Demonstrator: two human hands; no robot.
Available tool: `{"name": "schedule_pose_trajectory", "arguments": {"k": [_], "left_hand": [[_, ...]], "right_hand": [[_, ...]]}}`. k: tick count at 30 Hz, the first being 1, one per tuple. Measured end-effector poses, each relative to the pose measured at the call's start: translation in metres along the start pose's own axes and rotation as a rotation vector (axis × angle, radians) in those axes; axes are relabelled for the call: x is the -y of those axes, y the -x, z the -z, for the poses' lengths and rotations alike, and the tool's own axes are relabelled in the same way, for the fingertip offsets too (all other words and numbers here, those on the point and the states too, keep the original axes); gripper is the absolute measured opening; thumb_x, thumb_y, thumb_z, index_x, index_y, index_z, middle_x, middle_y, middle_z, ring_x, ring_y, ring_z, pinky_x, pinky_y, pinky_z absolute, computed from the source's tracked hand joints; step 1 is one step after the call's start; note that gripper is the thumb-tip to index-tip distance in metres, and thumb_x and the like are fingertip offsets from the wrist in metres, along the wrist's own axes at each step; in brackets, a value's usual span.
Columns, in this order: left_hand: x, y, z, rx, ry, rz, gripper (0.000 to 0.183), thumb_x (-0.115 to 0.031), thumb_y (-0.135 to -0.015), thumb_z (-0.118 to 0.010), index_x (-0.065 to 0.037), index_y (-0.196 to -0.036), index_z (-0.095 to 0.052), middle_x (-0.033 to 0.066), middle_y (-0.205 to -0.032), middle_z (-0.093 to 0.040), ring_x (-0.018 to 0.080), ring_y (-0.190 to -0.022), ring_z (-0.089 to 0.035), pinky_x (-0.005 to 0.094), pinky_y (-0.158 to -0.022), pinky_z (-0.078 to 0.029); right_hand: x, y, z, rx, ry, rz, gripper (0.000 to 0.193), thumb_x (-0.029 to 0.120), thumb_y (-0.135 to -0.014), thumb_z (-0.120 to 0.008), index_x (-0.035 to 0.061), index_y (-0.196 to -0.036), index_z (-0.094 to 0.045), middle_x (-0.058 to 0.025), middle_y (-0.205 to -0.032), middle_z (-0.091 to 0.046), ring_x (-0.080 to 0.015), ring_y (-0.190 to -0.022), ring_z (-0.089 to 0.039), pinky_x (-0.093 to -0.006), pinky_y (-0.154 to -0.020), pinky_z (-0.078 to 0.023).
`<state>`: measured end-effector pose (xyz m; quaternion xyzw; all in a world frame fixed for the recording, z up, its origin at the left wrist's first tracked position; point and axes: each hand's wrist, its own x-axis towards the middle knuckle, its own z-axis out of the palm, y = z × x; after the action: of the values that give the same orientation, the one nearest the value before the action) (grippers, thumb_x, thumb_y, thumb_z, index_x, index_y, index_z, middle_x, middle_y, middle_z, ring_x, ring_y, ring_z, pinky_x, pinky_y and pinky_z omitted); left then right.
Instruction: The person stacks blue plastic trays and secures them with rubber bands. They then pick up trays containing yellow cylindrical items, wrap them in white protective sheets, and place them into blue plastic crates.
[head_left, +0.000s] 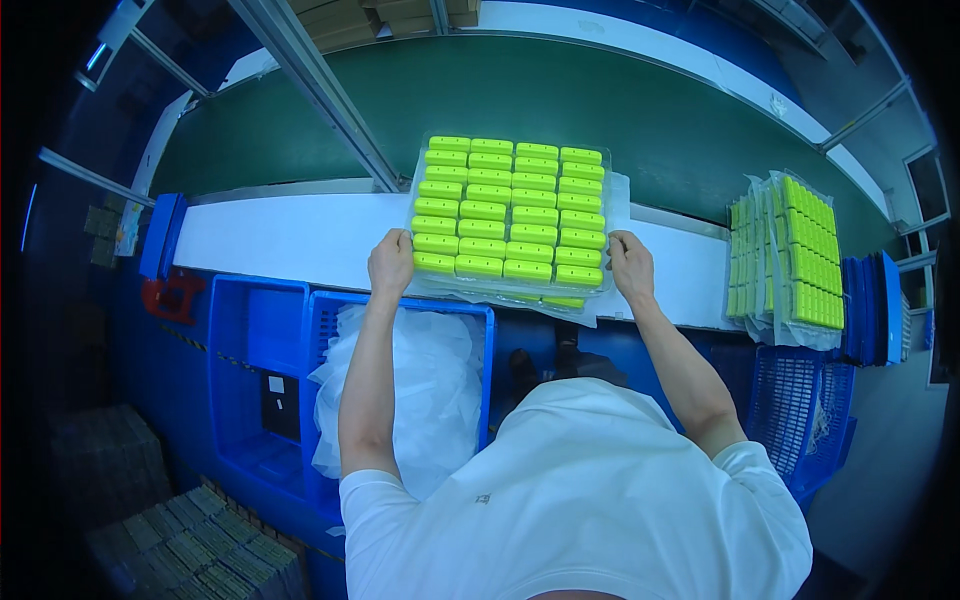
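Note:
A clear plastic tray (pixel 611 262) filled with rows of bright yellow-green rectangular pieces (pixel 484 211) is in front of me, above the white ledge. My left hand (pixel 391 262) is closed on its near left edge, and my right hand (pixel 630 263) grips the near right edge. Under this tray, another layer with yellow-green pieces and a thin translucent sheet (pixel 622 205) sticks out at the sides and front. Whether the upper tray rests on that layer or is lifted slightly, I cannot tell.
Beyond the white ledge (pixel 270 232) runs a green conveyor belt (pixel 640 110). Stacked filled trays (pixel 812 255) stand at the right, beside blue bins (pixel 868 310). Below left, a blue crate (pixel 487 375) holds crumpled translucent sheets (pixel 425 385). A metal post (pixel 325 90) rises at the ledge's far side.

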<state>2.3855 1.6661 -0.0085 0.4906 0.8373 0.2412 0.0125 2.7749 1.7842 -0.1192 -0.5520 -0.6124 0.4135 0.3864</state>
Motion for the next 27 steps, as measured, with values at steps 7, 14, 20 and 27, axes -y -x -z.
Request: {"name": "schedule_pose_trajectory", "arguments": {"k": [7, 14, 20, 27], "left_hand": [[0.025, -0.005, 0.005, 0.105, 0.544, 0.214, 0.058, -0.050, -0.103, -0.045, 0.001, -0.121, -0.066, 0.0236, -0.111, -0.071, 0.0363, -0.102, -0.069, 0.0458, -0.089, -0.051], [0.019, 0.013, -0.022, 0.387, 1.151, 0.443, 0.074, -0.060, -0.105, -0.032, 0.000, -0.148, -0.043, 0.0160, -0.144, -0.053, 0.0264, -0.133, -0.049, 0.0403, -0.112, -0.036], [0.031, 0.010, -0.021, 0.510, 1.299, 0.406, 0.068, -0.057, -0.106, -0.034, -0.004, -0.146, -0.046, 0.0104, -0.142, -0.055, 0.0244, -0.131, -0.051, 0.0409, -0.111, -0.037], [0.037, 0.003, -0.031, 0.413, 1.214, 0.423, 0.070, -0.060, -0.104, -0.037, -0.005, -0.147, -0.045, 0.0084, -0.144, -0.054, 0.0238, -0.135, -0.046, 0.0405, -0.117, -0.027]], "right_hand": [[-0.007, 0.023, -0.001, -0.036, -0.406, -0.225, 0.039, 0.032, -0.103, -0.051, 0.0002, -0.122, -0.063, -0.0116, -0.105, -0.068, -0.0179, -0.095, -0.065, -0.0380, -0.083, -0.050], [-0.027, 0.064, -0.046, 0.154, -0.848, -0.587, 0.063, 0.051, -0.103, -0.046, 0.0009, -0.140, -0.052, -0.0154, -0.137, -0.057, -0.0252, -0.131, -0.047, -0.0457, -0.110, -0.034], [-0.037, 0.078, -0.046, 0.197, -0.580, -0.554, 0.067, 0.053, -0.103, -0.046, -0.0030, -0.139, -0.052, -0.0154, -0.135, -0.057, -0.0262, -0.129, -0.048, -0.0415, -0.108, -0.034], [-0.059, 0.075, -0.041, -0.056, -0.974, -0.525, 0.063, 0.051, -0.103, -0.046, -0.0012, -0.137, -0.053, -0.0135, -0.130, -0.059, -0.0253, -0.125, -0.050, -0.0397, -0.105, -0.038]]}}
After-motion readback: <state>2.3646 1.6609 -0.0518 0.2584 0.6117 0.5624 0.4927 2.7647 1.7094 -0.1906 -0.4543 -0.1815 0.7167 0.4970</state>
